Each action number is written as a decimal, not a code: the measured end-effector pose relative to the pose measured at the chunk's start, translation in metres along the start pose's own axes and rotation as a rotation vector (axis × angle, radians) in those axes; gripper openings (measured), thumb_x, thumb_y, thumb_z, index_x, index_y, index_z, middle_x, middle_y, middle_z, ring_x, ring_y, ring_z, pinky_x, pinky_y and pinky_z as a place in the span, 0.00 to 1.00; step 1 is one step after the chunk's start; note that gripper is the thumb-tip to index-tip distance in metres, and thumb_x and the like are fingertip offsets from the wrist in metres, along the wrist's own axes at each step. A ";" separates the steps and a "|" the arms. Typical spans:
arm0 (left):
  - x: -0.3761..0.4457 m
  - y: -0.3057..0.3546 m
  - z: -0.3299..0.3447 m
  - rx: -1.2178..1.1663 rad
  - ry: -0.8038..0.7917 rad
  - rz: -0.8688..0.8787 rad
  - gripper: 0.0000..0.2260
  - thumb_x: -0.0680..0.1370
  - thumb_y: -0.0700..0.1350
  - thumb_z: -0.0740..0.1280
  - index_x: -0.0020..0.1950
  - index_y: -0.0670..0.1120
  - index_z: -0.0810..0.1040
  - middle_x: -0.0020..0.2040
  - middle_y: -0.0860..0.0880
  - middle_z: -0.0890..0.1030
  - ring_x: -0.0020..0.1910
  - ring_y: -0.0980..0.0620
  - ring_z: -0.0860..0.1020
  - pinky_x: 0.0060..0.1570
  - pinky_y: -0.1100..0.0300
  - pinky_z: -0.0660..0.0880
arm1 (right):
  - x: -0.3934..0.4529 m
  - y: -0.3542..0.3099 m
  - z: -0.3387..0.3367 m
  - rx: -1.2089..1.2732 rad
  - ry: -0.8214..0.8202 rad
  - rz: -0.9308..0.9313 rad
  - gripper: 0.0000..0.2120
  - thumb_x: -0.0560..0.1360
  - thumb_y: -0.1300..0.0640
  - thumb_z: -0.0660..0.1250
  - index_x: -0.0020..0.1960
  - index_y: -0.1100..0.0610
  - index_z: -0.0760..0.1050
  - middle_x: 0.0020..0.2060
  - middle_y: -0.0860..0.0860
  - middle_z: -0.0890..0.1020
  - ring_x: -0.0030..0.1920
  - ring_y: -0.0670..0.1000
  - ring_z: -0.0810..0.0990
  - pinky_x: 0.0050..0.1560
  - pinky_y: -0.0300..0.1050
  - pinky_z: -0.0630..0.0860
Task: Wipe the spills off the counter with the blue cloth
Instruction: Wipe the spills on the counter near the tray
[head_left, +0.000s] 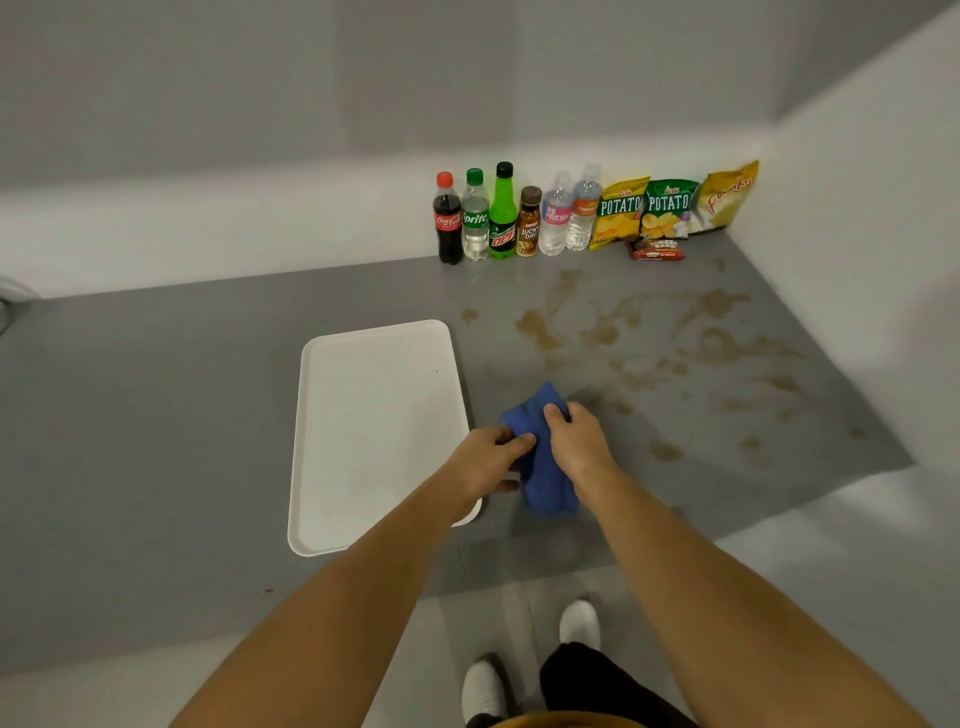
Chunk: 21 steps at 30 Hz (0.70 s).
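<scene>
The blue cloth (545, 467) is bunched between both hands, just above the grey counter (156, 415) and right of the white tray. My left hand (491, 460) pinches its left edge. My right hand (576, 436) grips its upper part with curled fingers. Brown spills (649, 338) are smeared across the counter's right half, from beyond the cloth to the right wall, with separate blotches near the front right edge.
A white tray (374, 431) lies to the left of the hands. Several drink bottles (498, 218) and snack bags (670, 208) line the back wall. A wall bounds the counter on the right. My feet show below the counter's front edge.
</scene>
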<state>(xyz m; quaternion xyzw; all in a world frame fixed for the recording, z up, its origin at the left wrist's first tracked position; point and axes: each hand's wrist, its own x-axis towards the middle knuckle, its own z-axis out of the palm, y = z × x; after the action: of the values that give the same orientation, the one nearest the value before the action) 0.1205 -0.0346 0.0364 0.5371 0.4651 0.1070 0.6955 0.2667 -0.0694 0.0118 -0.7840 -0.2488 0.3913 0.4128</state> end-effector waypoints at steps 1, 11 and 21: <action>0.003 -0.002 0.002 0.030 0.015 -0.017 0.12 0.82 0.54 0.65 0.57 0.47 0.80 0.54 0.48 0.84 0.54 0.49 0.83 0.55 0.50 0.82 | 0.004 0.001 -0.002 -0.013 -0.004 -0.009 0.16 0.84 0.49 0.58 0.64 0.59 0.74 0.56 0.56 0.80 0.51 0.54 0.79 0.48 0.47 0.74; 0.037 -0.013 -0.020 0.270 0.486 -0.070 0.23 0.83 0.62 0.54 0.52 0.47 0.81 0.48 0.47 0.85 0.48 0.47 0.83 0.59 0.46 0.79 | 0.047 0.006 -0.002 -0.121 -0.209 -0.065 0.14 0.85 0.48 0.57 0.62 0.56 0.73 0.48 0.47 0.76 0.51 0.51 0.76 0.51 0.47 0.70; 0.060 -0.014 -0.022 0.231 0.517 0.028 0.17 0.83 0.58 0.58 0.45 0.52 0.81 0.38 0.53 0.85 0.38 0.54 0.83 0.35 0.67 0.76 | 0.049 0.024 0.002 -0.661 -0.022 -0.238 0.21 0.82 0.48 0.64 0.70 0.58 0.68 0.63 0.56 0.74 0.61 0.59 0.77 0.51 0.54 0.78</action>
<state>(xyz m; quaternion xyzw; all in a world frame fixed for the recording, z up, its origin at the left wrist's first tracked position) 0.1318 0.0128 -0.0075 0.5740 0.6287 0.1964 0.4866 0.2948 -0.0461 -0.0294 -0.8365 -0.4561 0.2472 0.1766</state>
